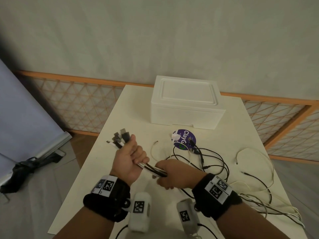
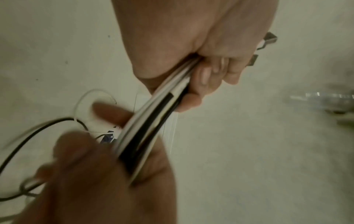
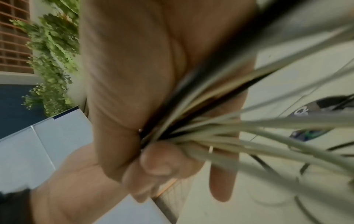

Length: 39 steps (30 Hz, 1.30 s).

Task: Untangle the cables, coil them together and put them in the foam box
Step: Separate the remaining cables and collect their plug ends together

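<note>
- My left hand (image 1: 129,163) is clamped as a fist around the bundle of cables (image 1: 152,168), near their plug ends (image 1: 119,137), which stick out together above the fist.
- My right hand (image 1: 174,175) is also closed around the same bundle, just beside the left one; the black and white strands run straight between the two fists.
- Behind my right hand the loose cable tails (image 1: 215,163) spread over the table (image 1: 131,107) in open loops, some crossing each other, and some run off the near right edge.
- I judge that the ends are gathered, but the untangling is only partly done and no coil exists yet.
- The foam box (image 1: 186,107) stands at the far side of the table with its lid on, well apart from my hands; a purple round sticker (image 1: 185,139) lies in front of it.
- Left to do, as I see it: comb out the tails, coil them, open the box, put the coil in.
</note>
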{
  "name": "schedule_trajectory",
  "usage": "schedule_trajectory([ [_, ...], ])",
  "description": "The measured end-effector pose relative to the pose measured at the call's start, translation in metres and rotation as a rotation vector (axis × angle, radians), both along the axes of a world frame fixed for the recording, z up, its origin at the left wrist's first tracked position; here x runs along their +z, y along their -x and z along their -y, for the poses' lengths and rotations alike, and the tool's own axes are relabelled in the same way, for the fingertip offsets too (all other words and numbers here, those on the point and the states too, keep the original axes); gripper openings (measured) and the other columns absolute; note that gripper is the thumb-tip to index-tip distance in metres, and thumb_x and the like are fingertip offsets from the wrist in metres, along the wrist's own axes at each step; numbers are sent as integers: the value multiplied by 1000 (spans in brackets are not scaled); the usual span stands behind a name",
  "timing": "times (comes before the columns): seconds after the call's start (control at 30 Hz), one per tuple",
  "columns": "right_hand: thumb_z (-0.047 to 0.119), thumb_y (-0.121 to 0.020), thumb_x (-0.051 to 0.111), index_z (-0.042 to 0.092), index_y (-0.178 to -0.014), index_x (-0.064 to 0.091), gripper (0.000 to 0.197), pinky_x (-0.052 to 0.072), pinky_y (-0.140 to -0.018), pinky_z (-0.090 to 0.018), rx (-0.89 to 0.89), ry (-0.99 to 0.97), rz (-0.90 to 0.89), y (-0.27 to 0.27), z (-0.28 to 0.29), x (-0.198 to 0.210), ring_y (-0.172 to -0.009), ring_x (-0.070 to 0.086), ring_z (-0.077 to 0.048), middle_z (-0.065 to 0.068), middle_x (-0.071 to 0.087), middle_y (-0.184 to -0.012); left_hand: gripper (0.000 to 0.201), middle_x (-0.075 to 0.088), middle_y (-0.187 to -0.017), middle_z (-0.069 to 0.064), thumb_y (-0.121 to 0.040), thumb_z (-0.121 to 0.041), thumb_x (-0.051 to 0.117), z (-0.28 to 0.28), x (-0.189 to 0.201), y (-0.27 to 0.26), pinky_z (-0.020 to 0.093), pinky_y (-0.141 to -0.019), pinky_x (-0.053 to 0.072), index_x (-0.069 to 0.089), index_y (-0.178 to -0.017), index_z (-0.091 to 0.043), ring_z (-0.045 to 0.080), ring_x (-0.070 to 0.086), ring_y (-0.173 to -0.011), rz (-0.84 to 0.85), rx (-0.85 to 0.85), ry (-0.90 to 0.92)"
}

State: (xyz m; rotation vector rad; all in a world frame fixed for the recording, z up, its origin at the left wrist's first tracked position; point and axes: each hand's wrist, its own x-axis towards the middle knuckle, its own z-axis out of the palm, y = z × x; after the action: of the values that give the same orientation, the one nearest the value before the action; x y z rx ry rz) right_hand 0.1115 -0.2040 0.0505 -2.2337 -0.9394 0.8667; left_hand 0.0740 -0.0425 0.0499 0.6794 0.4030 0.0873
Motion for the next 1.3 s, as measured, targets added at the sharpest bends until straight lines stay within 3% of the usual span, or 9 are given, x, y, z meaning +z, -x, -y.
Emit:
schedule_trajectory([
  [0.2, 25, -75, 58, 24, -81, 55, 7, 53, -68, -30, -120, 422, 209, -12, 93, -29, -69, 62, -9, 5, 63, -74, 52, 20, -42, -7, -92, -40, 53, -63, -21, 7, 20, -42, 21, 28, -50, -23, 8, 19, -34, -113, 199, 124],
  [0.43, 28, -61, 58, 19, -75, 62, 17, 53, -57, -26, -318, 676, -50, 0, 167, -43, -52, 60, -7, -2, 68, -72, 52, 19, -40, -5, -101, -36, 44, -74, -74, 19, 16, -38, 20, 23, -56, -20, 12, 18, -30, -370, 214, 40],
  [0.63, 37, -65, 65, 27, -99, 52, 37, 46, -85, -27, -185, 1004, -130, 9, 195, -54, -102, 55, -15, 5, 55, -106, 49, 20, -37, -5, -99, -32, 49, -57, -107, 29, 16, -35, 20, 23, -59, -20, 10, 19, -28, -534, 130, -17],
  [0.7, 47, -58, 78, 33, -112, 48, 63, 43, -90, -26, -229, 876, -154, 6, 193, -50, -111, 50, -13, 12, 51, -117, 49, 22, -37, -6, -97, -31, 53, -51, -115, 31, 15, -35, 21, 25, -59, -20, 10, 20, -28, -575, 109, -31],
  [0.77, 63, -34, 85, 38, -114, 49, 91, 41, -85, -17, -370, 482, -220, -2, 181, -37, -109, 50, -2, 23, 50, -118, 49, 22, -37, -6, -96, -29, 55, -50, -120, 32, 15, -35, 21, 25, -59, -20, 10, 20, -28, -604, 113, -32],
  [0.87, 50, -59, 84, 30, -99, 61, 49, 45, -75, -17, -573, -16, -85, -20, 146, -33, -91, 61, 2, 16, 65, -102, 49, 22, -37, -6, -97, -29, 53, -51, -122, 29, 15, -35, 22, 23, -59, -21, 10, 20, -28, -581, 130, -9],
  [0.93, 34, -85, 67, 27, -98, 64, 15, 45, -80, -24, -566, 75, 175, -38, 117, -43, -90, 62, -8, 10, 67, -100, 49, 23, -37, -5, -97, -30, 53, -50, -119, 24, 16, -34, 23, 24, -59, -21, 10, 21, -28, -562, 132, -6],
  [1.1, 12, -94, 47, 25, -126, 55, 36, 43, -97, -32, -231, 436, 366, -64, 78, -100, -117, 49, -23, -3, 49, -126, 50, 24, -38, -5, -96, -30, 55, -48, -110, 13, 19, -35, 26, 25, -58, -19, 10, 23, -30, -515, 158, -27],
  [1.3, 22, -94, 46, 21, -97, 59, 14, 45, -78, -33, -203, 441, 605, -70, 68, -91, -97, 56, -22, -1, 58, -101, 56, 24, -42, -4, -94, -27, 58, -44, -92, 15, 24, -39, 30, 31, -45, -20, 11, 26, -33, -427, 137, -94],
])
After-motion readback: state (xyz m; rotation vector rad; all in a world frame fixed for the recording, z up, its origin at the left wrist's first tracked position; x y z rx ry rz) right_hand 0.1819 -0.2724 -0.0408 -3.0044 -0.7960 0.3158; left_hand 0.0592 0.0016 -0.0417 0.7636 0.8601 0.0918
